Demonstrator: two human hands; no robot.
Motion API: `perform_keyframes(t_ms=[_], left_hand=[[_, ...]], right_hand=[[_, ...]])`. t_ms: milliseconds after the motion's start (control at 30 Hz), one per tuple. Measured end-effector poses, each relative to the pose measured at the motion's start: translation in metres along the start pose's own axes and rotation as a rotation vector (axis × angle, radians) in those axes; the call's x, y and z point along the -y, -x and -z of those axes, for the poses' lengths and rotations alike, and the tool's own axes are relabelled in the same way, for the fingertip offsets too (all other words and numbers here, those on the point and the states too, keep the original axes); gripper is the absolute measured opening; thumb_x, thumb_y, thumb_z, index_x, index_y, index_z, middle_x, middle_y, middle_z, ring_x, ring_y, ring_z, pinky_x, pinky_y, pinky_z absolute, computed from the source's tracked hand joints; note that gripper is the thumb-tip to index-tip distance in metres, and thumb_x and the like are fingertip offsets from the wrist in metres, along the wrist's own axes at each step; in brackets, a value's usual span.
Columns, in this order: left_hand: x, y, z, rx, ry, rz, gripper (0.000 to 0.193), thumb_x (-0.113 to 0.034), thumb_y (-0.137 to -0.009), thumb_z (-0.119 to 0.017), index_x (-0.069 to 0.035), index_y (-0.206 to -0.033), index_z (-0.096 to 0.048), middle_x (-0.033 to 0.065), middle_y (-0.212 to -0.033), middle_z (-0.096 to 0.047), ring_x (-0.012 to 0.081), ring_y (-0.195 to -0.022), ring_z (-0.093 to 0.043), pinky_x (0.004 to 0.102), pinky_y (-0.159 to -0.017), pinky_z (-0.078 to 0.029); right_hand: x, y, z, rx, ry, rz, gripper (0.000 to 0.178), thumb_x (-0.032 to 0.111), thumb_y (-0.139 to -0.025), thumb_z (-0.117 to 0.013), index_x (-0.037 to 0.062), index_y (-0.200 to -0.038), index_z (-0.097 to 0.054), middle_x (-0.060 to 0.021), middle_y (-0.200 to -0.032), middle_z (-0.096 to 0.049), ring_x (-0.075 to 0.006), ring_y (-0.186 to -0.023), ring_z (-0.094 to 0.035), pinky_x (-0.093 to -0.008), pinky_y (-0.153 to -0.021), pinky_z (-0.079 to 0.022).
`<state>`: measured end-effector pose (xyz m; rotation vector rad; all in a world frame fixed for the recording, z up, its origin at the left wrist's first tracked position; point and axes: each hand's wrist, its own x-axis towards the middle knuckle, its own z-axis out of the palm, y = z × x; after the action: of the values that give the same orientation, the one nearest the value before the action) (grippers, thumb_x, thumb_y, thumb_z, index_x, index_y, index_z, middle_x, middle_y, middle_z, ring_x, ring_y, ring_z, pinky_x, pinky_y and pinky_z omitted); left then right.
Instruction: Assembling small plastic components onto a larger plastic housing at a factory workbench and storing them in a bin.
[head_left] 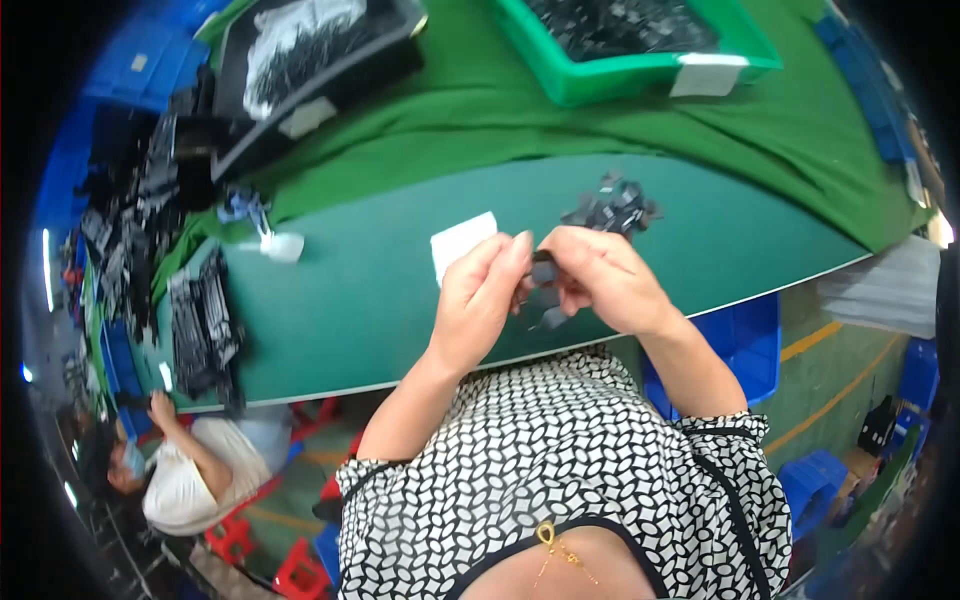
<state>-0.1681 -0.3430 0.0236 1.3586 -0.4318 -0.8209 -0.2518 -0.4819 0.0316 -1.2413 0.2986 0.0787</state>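
Note:
My left hand and my right hand meet above the near edge of the green table. Between their fingertips is a small dark grey part, pinched from both sides; its exact kind I cannot make out. Another small dark piece shows just below the fingers, and whether it hangs from the held part or lies on the table is unclear. Beyond my right hand lies a pile of small black parts. A white sheet or card lies behind my left hand, partly covered by it.
A green bin of dark parts and a black bin stand at the back on green cloth. Black strips lie stacked at left near a white bottle-like item. A co-worker sits at the left. A blue bin stands below the table's right edge.

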Motion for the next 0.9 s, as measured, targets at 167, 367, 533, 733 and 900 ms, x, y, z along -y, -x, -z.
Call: perform_keyframes(t_ms=[167,367,533,733,900], left_hand=[[0.021,-0.002,0.006,-0.037,0.113,0.030,0.032,-0.029,-0.093,-0.044,-0.005,-0.074,-0.053,-0.0024,-0.063,-0.050,0.0025,-0.055,-0.043,0.0170,-0.047,-0.033],[0.023,0.012,0.010,0.058,0.147,0.201,0.032,-0.033,-0.092,-0.045,-0.007,-0.075,-0.053,-0.0040,-0.061,-0.046,0.0020,-0.052,-0.040,0.0163,-0.046,-0.033],[0.020,0.017,-0.007,-0.188,0.445,0.271,0.026,-0.030,-0.089,-0.050,-0.011,-0.071,-0.052,-0.0062,-0.059,-0.042,0.0021,-0.051,-0.037,0.0169,-0.044,-0.029],[0.006,0.021,-0.013,-0.246,0.450,0.280,0.025,-0.024,-0.088,-0.050,-0.013,-0.066,-0.048,-0.0065,-0.058,-0.039,0.0023,-0.053,-0.036,0.0173,-0.043,-0.027],[0.015,-0.012,0.035,-0.189,1.196,0.124,0.033,-0.020,-0.089,-0.043,-0.014,-0.057,-0.034,-0.0030,-0.052,-0.031,0.0063,-0.045,-0.029,0.0196,-0.037,-0.019]], right_hand=[[-0.017,-0.009,-0.001,0.022,0.020,0.042,0.033,0.030,-0.093,-0.044,0.0038,-0.077,-0.056,0.0002,-0.068,-0.055,-0.0033,-0.054,-0.046,-0.0160,-0.047,-0.036],[-0.032,-0.001,-0.009,0.024,-0.013,0.002,0.029,0.025,-0.092,-0.046,0.0039,-0.074,-0.055,0.0043,-0.062,-0.048,-0.0021,-0.052,-0.037,-0.0178,-0.044,-0.030],[-0.033,0.003,-0.018,-0.019,-0.128,-0.005,0.029,0.025,-0.092,-0.047,0.0035,-0.075,-0.055,0.0052,-0.061,-0.045,-0.0014,-0.052,-0.034,-0.0177,-0.044,-0.028],[-0.038,0.006,-0.027,-0.049,-0.166,0.143,0.027,0.024,-0.092,-0.047,0.0034,-0.076,-0.054,0.0051,-0.061,-0.044,-0.0015,-0.052,-0.033,-0.0178,-0.045,-0.027],[-0.039,0.009,-0.020,-0.066,-0.785,0.215,0.030,0.021,-0.093,-0.044,0.0052,-0.068,-0.042,0.0011,-0.054,-0.035,-0.0078,-0.044,-0.028,-0.0230,-0.042,-0.025]])
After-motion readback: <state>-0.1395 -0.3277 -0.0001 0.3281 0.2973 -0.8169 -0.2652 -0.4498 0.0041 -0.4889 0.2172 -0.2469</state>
